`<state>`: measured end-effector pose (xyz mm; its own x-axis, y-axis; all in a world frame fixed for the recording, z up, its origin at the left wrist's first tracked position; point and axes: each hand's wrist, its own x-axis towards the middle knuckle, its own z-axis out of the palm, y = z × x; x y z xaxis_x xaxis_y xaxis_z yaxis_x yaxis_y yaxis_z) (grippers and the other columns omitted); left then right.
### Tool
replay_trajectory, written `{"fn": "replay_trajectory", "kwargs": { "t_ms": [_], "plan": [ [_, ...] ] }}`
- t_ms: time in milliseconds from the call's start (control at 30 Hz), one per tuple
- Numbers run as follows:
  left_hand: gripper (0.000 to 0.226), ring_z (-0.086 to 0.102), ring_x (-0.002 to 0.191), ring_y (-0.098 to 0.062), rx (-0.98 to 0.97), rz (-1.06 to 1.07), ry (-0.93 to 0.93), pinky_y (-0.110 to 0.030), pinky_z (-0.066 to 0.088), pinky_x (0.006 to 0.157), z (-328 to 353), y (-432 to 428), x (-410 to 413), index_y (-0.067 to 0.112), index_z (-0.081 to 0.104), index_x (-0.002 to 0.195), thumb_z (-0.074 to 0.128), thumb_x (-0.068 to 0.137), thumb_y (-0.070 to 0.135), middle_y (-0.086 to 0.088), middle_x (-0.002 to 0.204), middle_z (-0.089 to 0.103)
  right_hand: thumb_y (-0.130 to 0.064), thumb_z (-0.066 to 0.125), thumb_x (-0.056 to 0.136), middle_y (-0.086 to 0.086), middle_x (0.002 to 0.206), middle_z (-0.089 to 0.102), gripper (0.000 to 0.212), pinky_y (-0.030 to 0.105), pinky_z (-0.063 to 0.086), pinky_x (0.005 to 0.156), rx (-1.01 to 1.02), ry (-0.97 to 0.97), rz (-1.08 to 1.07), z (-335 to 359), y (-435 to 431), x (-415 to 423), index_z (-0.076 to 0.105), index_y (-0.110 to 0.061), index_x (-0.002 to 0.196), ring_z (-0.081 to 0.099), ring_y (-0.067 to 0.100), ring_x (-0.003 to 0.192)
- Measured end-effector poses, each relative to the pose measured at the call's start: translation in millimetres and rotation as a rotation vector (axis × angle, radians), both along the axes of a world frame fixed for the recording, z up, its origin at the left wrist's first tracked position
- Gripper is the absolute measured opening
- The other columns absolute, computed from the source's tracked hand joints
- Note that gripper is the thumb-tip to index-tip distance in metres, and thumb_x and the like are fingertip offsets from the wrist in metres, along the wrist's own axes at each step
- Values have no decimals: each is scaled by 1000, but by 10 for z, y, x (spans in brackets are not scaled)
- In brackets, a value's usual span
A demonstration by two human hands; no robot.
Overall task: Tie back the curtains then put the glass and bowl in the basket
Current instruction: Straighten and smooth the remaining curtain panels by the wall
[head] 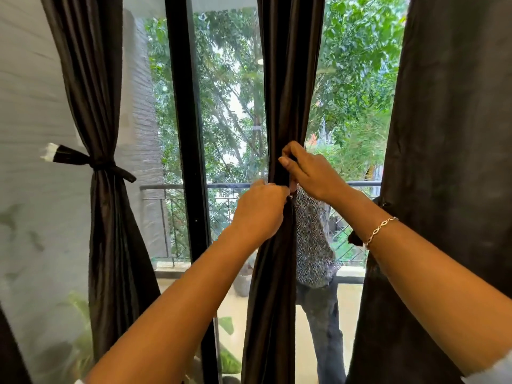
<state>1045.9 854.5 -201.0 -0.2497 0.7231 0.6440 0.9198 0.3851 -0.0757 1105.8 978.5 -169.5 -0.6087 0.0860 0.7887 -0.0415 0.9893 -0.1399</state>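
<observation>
Three dark curtains hang before a glass door. The left curtain (94, 87) is gathered by a dark tie-back (91, 162) knotted around its waist. The middle curtain (288, 79) is bunched into a narrow column. My left hand (260, 209) and my right hand (307, 173) both grip it at its waist, fingers closed on the fabric or a tie there; the tie itself is hidden under my fingers. The right curtain (454, 134) hangs loose and wide. No glass, bowl or basket is in view.
A black door frame post (188, 120) stands between the left and middle curtains. Beyond the glass is a balcony with a railing (177, 187), trees, and a person in a patterned shirt (313, 245). A textured wall (27, 106) is at left, leafy plants below.
</observation>
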Motion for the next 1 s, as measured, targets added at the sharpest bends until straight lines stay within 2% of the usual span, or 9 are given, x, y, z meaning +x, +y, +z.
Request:
{"fn": "replay_trajectory", "kwargs": {
  "t_ms": [100,233,367,500,600,733,900,967,1000],
  "plan": [
    [28,35,112,-33,-108,-34,-106,-37,36,82,81,-18,-3,8,55,118,37,96,6,-15,109,57,-23,40,99,10,63,65,21,6,35,53,-22,4,29,-16,-7,14,46,-3,103,49,-6,48],
    [18,37,107,-32,-95,-140,-272,-42,35,96,82,-52,-63,5,55,95,38,97,10,-11,102,43,-23,40,99,2,63,62,17,6,36,56,-74,-3,67,-31,2,57,46,-8,101,52,-5,51],
    [23,38,84,-21,57,-270,-602,-32,36,72,101,-95,-136,9,44,73,40,94,0,-13,87,42,-16,43,98,-2,74,62,5,6,39,64,-374,-59,277,-126,-49,188,47,-13,97,55,-8,64],
    [10,39,73,-16,106,-359,-846,-23,30,59,84,-115,-199,7,50,95,40,96,4,-8,82,44,-10,52,92,-3,71,61,20,21,44,65,-777,322,276,-566,-223,238,54,-21,76,59,9,69],
    [14,40,71,-13,108,-417,-879,-13,33,55,76,-88,-196,8,53,94,40,96,4,-5,76,47,-5,55,90,-2,71,60,21,17,46,58,-1010,351,321,-858,-404,166,58,-21,77,57,-3,58],
    [18,40,72,-13,82,-440,-904,-13,32,55,89,-61,-177,5,54,91,37,97,4,-5,75,48,-9,71,78,-6,75,61,24,16,48,66,-910,387,309,-938,-457,127,57,-27,85,55,-3,65],
    [21,48,71,-6,90,-465,-963,-1,38,51,91,-88,-119,5,58,102,38,98,6,0,79,56,-20,80,69,-9,64,55,31,20,42,61,-736,315,126,-852,-432,151,49,-26,72,49,6,59],
    [18,55,73,-15,212,-496,-918,-11,46,68,38,-68,-110,5,62,95,44,95,4,-6,78,61,-24,80,69,-8,61,53,31,17,37,55,-715,285,79,-800,-403,182,49,-24,66,47,7,56],
    [16,60,78,-24,287,-504,-890,-24,49,79,-1,-52,-116,4,65,92,49,92,3,-13,81,65,-26,79,70,-8,58,51,31,15,34,52,-712,264,57,-787,-390,193,49,-22,64,45,6,54]
  ]
}}
